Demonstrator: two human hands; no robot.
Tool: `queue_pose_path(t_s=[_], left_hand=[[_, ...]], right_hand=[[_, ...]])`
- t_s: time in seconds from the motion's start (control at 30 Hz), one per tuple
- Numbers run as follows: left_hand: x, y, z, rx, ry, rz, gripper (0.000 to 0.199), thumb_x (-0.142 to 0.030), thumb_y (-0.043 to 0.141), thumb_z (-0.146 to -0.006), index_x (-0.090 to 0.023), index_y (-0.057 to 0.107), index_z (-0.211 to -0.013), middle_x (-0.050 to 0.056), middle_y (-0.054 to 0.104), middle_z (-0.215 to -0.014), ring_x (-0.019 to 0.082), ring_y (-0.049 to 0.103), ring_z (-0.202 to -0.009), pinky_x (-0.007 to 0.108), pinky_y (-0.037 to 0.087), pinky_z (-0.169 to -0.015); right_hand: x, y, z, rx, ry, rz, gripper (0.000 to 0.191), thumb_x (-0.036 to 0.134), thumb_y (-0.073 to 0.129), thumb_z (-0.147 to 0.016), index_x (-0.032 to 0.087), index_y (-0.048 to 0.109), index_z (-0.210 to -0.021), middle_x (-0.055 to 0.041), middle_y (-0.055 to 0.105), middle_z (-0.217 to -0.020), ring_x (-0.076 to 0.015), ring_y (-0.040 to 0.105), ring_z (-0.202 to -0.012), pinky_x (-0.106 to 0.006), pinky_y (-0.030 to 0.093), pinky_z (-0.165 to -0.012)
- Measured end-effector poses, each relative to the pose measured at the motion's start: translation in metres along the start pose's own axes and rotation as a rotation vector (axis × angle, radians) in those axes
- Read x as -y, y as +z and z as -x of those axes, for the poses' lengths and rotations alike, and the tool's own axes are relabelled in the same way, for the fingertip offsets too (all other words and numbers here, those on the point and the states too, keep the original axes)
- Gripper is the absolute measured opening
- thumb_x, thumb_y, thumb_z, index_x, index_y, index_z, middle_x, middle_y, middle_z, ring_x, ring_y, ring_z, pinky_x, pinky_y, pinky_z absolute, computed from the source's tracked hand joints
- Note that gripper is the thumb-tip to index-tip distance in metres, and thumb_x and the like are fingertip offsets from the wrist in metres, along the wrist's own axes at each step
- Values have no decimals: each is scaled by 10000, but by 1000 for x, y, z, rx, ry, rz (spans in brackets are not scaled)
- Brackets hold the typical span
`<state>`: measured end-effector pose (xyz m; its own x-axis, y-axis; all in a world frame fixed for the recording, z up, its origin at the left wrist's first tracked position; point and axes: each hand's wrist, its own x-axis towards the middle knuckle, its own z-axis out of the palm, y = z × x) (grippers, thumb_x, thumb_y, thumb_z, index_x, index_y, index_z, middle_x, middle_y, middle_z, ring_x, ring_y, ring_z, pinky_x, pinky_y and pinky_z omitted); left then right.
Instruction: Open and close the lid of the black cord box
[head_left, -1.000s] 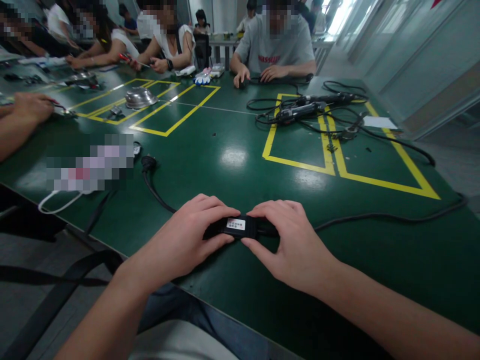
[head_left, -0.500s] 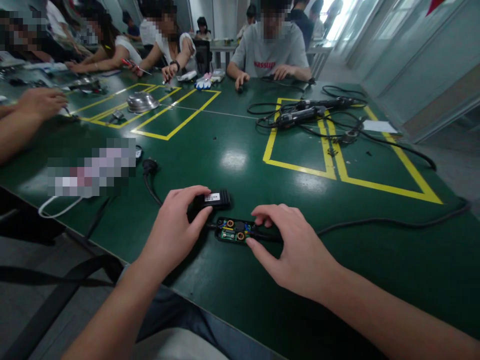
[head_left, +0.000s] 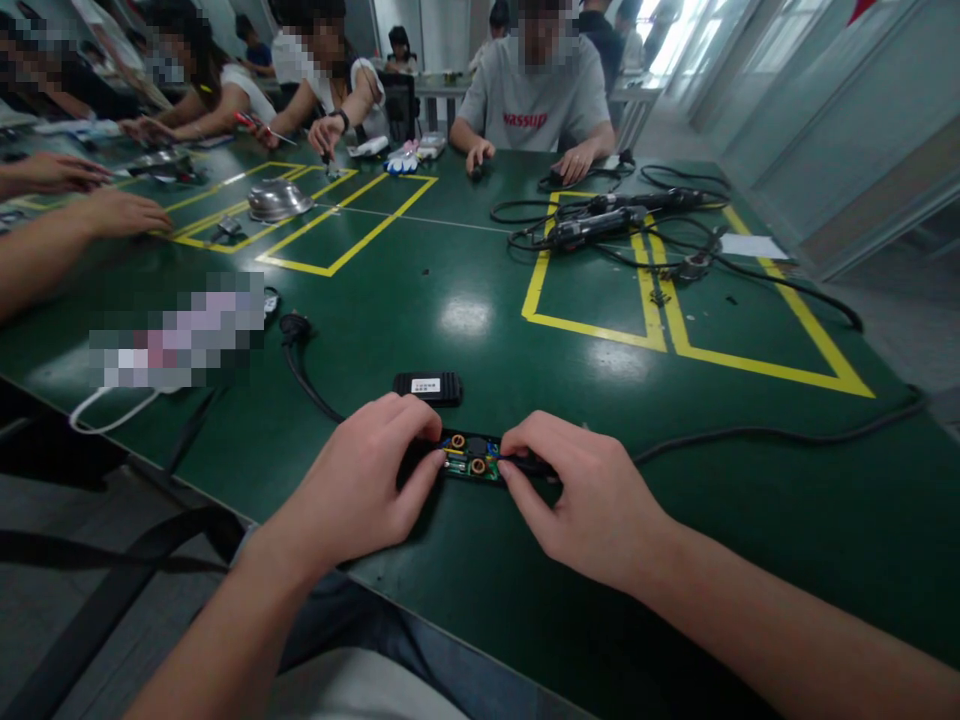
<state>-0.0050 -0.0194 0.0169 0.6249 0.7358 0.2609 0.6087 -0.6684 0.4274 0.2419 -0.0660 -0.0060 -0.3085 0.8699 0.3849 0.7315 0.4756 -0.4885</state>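
Note:
An open black plastic case [head_left: 471, 482] lies on the table in front of me, its green circuit board [head_left: 457, 464] and two copper-wound coils facing up. At its left end, my left hand [head_left: 382, 465] is closed, thumb and forefinger pinching the case. My right hand [head_left: 581, 490] is closed at the opposite end, its thumb and forefinger around the black cable [head_left: 529, 466] where it enters the case. Just beyond my left hand rests the black case cover [head_left: 442, 390] with a white label, touched by neither hand. Both hands' lower fingers are partly hidden.
A black power plug [head_left: 296, 328] lies to the left on its cord, near a blurred-out item with a white loop. Electric screwdrivers [head_left: 596, 228] and tangled cables lie farther right. A metal bowl [head_left: 279, 200] stands far left. Co-workers sit around the green table [head_left: 420, 320].
My left hand has left the case cover and moved right and down onto the open case's left end. My right hand has closed in around the cable at the other end.

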Motion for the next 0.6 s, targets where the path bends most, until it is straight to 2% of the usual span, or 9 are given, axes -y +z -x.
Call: queue_pose_path(t_s=[0.23,0.43,0.6], left_hand=[[-2,0,1,26,24,-2,99,-203,523,-1020,-228,548,-927,22,640,-863,197,568,-734,330,402,-657],[-2,-5,2,-41,21,146,178,-192,493,-1057,-217,575,-900,27,636,-875,193,594,-790,330,443,-702],[0,-4,2,-27,-12,148,224,-149,464,-1059,-213,579,-877,27,642,-875,185,595,-789,326,443,-705]], right_hand=[[1,0,-1,-2,10,-51,90,161,621,-1004,235,658,-969,-34,756,-909,-195,712,-769,-336,505,-679],[2,-5,-1,-55,-15,-110,99,174,578,-1026,214,658,-983,-33,724,-878,-183,681,-737,-331,503,-659],[1,-4,-2,-52,-1,-89,179,131,530,-1006,240,578,-873,-21,685,-813,-178,636,-700,-332,466,-632]])
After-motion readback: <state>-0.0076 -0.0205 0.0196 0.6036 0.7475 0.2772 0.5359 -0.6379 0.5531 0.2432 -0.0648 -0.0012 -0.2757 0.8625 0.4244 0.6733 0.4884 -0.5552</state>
